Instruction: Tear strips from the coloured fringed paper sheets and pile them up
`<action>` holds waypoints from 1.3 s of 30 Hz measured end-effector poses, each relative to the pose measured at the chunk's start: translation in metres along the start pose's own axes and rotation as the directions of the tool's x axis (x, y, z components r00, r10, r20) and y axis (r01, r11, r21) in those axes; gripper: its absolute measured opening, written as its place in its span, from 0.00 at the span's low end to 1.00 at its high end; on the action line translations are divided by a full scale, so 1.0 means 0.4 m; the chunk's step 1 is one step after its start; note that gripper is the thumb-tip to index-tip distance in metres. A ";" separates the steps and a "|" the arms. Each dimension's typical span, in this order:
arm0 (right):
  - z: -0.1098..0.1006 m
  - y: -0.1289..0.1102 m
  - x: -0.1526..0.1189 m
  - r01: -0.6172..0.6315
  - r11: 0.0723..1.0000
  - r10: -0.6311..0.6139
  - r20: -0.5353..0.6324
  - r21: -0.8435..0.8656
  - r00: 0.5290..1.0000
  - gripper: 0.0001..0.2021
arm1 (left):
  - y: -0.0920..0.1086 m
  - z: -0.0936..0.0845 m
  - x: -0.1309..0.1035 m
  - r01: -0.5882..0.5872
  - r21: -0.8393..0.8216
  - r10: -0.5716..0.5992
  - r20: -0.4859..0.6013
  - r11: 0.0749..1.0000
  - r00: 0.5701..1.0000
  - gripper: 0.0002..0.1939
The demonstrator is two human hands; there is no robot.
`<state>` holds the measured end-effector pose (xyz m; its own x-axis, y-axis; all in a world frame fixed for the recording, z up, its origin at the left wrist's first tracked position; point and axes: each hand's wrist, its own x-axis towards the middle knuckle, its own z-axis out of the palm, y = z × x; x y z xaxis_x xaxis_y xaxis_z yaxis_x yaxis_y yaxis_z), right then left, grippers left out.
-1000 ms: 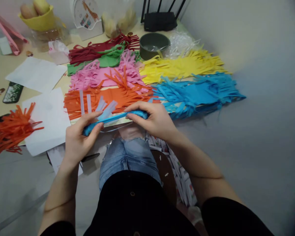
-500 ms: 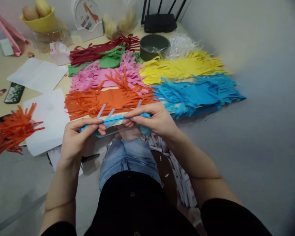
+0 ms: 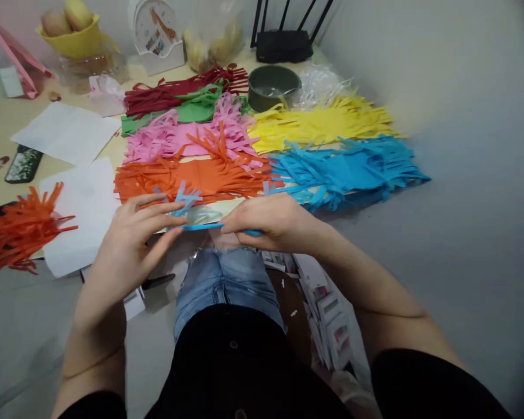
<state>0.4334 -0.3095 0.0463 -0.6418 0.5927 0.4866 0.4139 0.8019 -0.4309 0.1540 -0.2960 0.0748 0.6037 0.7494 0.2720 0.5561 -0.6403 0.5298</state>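
Observation:
A narrow blue strip of fringed paper (image 3: 202,227) stretches between my hands at the table's front edge. My right hand (image 3: 268,224) pinches its right part, and a bit of blue shows below the fingers. My left hand (image 3: 146,230) lies at the strip's left end, thumb and fingers parted around it, with pale blue fringe ends sticking up past the fingertips. Just beyond the hands is a stack of orange fringed paper (image 3: 201,174). A blue fringed stack (image 3: 353,166) lies to the right of it.
Pink (image 3: 192,134), green, dark red and yellow fringed stacks (image 3: 318,125) lie farther back. Behind them are a dark green bowl (image 3: 273,87) and a black router (image 3: 283,46). At left are white papers (image 3: 82,215), a phone (image 3: 24,164) and an orange tassel (image 3: 24,230).
The blue strip is lower, closer to the table edge. My left hand has opened from its pinch, with its fingers spread. My right hand has moved slightly down and still grips the strip.

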 end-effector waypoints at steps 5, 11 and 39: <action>-0.010 -0.021 0.002 0.137 0.987 -0.132 0.068 -0.077 0.989 0.09 | 0.011 0.054 0.032 -0.071 -0.038 0.075 0.130 0.997 0.989 0.12; -0.045 -0.014 0.003 -0.142 0.971 0.113 0.155 0.191 0.981 0.16 | -0.025 0.078 0.031 -0.185 0.272 0.224 -0.118 0.944 0.967 0.08; 0.037 0.135 0.227 -0.111 0.961 0.163 -0.194 0.254 0.967 0.11 | -0.039 0.191 0.142 0.122 -0.566 -0.561 -0.721 0.815 0.406 0.13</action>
<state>0.3878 -0.2136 0.0560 -0.4277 0.7190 0.5479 0.3054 0.6854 -0.6610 0.2232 -0.2562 0.0207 -0.4791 0.7852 0.3924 0.2043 -0.3350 0.9198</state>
